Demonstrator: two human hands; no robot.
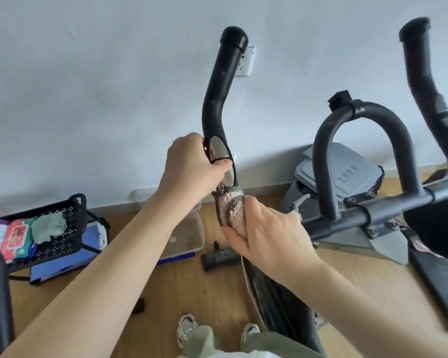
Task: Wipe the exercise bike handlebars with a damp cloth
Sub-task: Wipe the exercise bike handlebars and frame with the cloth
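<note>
The bike's left handlebar (pixel 221 89) is a black padded tube that rises toward the wall, with a shiny metal sensor plate (pixel 219 149) low on it. My left hand (pixel 192 164) grips the bar around that plate, thumb below it. Just beneath, my right hand (pixel 264 228) holds a pink cloth (pixel 232 206) with a black-and-white woven edge, wrapped round the bar's lower stretch. The black crossbar (pixel 373 215), a centre loop bar (pixel 362 140) and the right handlebar (pixel 422 76) lie to the right.
A black mesh basket (pixel 62 244) with wipes and a green rag stands at left on the wood floor. A clear plastic box (pixel 189 239) and a grey lidded bin (pixel 347 171) sit by the wall. A wall socket (pixel 247 62) is behind the bar. My shoes (pixel 186 329) are below.
</note>
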